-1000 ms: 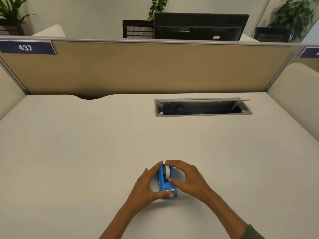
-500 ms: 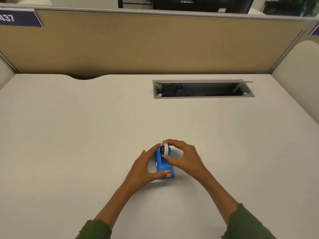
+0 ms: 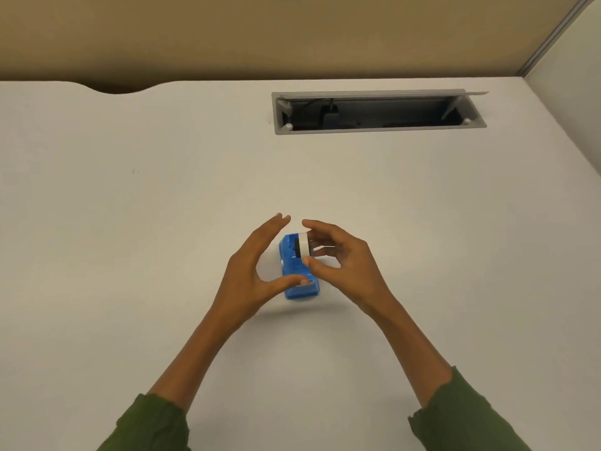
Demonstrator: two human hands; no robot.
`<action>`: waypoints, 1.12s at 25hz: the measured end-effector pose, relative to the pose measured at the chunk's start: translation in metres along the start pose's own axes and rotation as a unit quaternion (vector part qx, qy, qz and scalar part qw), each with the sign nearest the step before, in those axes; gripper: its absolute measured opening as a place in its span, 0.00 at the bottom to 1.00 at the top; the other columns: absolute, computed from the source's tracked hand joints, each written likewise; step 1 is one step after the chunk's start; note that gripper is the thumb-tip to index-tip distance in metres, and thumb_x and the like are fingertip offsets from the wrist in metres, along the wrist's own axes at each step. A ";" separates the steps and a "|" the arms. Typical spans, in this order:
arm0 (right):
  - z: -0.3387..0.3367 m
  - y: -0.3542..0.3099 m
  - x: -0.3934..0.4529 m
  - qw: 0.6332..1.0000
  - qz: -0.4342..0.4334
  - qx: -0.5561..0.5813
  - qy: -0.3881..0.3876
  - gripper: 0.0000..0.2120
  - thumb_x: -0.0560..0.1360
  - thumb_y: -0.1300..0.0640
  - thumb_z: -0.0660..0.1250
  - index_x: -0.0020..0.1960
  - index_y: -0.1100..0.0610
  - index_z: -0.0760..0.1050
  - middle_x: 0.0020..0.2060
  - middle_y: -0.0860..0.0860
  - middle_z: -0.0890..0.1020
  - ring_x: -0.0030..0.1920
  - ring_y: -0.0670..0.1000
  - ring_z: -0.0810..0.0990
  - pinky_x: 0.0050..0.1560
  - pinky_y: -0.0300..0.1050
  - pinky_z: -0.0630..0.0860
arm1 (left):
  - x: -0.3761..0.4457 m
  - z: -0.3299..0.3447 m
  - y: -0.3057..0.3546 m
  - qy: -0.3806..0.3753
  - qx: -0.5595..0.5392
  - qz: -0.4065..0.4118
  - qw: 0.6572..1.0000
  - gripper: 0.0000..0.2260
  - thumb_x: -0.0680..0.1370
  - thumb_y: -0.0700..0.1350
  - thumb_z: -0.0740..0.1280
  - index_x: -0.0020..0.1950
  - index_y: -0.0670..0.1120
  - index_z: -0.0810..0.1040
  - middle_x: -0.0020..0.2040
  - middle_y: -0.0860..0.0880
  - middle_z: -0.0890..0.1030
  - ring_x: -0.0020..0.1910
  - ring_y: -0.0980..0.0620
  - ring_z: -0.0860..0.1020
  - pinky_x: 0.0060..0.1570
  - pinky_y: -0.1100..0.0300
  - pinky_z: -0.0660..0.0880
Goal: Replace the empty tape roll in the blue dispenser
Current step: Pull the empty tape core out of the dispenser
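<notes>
A small blue tape dispenser [image 3: 297,281] stands on the white desk [image 3: 130,255], a little below the middle of the head view. My left hand [image 3: 257,271] cups its left side, with the thumb pressed on its near top and the fingers arched past its far end. My right hand [image 3: 341,262] pinches a white tape roll [image 3: 303,245] between thumb and fingers, at the dispenser's right upper edge. The roll is lifted partly out of its seat, and a dark hub shows beside it.
A grey cable tray opening [image 3: 377,112] with its lid raised is set into the desk at the back right. A tan partition [image 3: 260,34] runs along the desk's far edge, and a white side panel [image 3: 572,76] stands at the right.
The camera has tilted down, so the monitor and plants have left the view. My right hand has drawn the white roll up and rightward from the dispenser, while my left hand keeps holding the body.
</notes>
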State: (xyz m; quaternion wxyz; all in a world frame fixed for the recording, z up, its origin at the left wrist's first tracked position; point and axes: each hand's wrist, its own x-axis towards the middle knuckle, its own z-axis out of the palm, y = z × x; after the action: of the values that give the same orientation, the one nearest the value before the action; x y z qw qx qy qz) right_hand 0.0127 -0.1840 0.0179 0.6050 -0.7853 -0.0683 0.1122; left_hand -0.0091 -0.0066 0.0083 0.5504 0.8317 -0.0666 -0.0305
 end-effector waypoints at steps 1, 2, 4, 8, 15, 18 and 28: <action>0.001 -0.001 0.000 1.000 0.003 0.016 0.000 0.21 0.70 0.63 0.71 0.62 0.53 0.74 0.49 0.48 0.81 0.50 0.46 0.80 0.52 0.35 0.78 | 0.000 -0.002 0.004 0.015 -0.017 0.013 1.000 0.33 0.66 0.50 0.76 0.67 0.58 0.67 0.69 0.56 0.71 0.66 0.58 0.70 0.62 0.66 0.69; 0.001 -0.002 0.000 0.999 0.007 0.032 0.001 0.19 0.71 0.63 0.71 0.60 0.53 0.76 0.48 0.46 0.82 0.48 0.44 0.81 0.50 0.33 0.77 | 0.000 -0.002 0.008 0.025 -0.032 0.021 0.999 0.28 0.67 0.46 0.76 0.65 0.55 0.71 0.65 0.55 0.74 0.63 0.54 0.74 0.60 0.63 0.72; 0.002 -0.002 0.001 0.998 0.020 0.060 0.003 0.15 0.71 0.62 0.71 0.57 0.54 0.77 0.47 0.48 0.83 0.46 0.44 0.82 0.47 0.33 0.78 | 0.001 -0.002 0.015 0.038 -0.060 0.019 0.997 0.20 0.69 0.41 0.74 0.60 0.49 0.76 0.59 0.51 0.79 0.56 0.51 0.78 0.54 0.59 0.77; 0.003 -0.004 0.005 0.995 0.047 0.090 0.000 0.13 0.72 0.60 0.70 0.57 0.56 0.78 0.51 0.55 0.83 0.49 0.50 0.83 0.49 0.38 0.79 | 0.001 -0.001 0.019 0.057 -0.139 -0.026 0.988 0.17 0.68 0.40 0.73 0.56 0.49 0.80 0.53 0.51 0.82 0.50 0.52 0.81 0.48 0.64 0.78; 0.003 -0.011 0.013 0.994 0.054 0.094 -0.016 0.13 0.71 0.61 0.70 0.56 0.56 0.79 0.49 0.54 0.83 0.49 0.50 0.81 0.47 0.38 0.80 | 0.008 -0.006 0.013 0.079 -0.211 -0.062 0.972 0.11 0.67 0.41 0.73 0.48 0.52 0.83 0.45 0.57 0.85 0.47 0.55 0.82 0.45 0.70 0.76; 0.002 -0.012 0.012 0.993 0.041 0.106 -0.025 0.14 0.71 0.65 0.70 0.55 0.58 0.79 0.49 0.54 0.81 0.48 0.48 0.80 0.46 0.38 0.79 | 0.008 -0.005 0.012 0.075 -0.211 -0.041 0.974 0.11 0.66 0.41 0.74 0.47 0.50 0.83 0.45 0.55 0.85 0.46 0.53 0.83 0.45 0.68 0.77; 0.001 -0.014 0.010 0.991 -0.012 0.126 -0.034 0.17 0.67 0.65 0.70 0.55 0.56 0.78 0.50 0.54 0.78 0.52 0.56 0.78 0.54 0.46 0.79 | 0.012 0.004 0.019 0.127 -0.224 -0.053 0.965 0.10 0.65 0.40 0.75 0.40 0.55 0.83 0.34 0.58 0.84 0.33 0.57 0.81 0.37 0.70 0.76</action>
State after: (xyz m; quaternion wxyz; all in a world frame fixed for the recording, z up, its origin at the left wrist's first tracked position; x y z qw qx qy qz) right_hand 0.0229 -0.1770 0.0301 0.6975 -0.6978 -0.0838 0.1396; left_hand 0.0005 -0.0196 0.0244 0.7242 0.6865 0.0563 0.0325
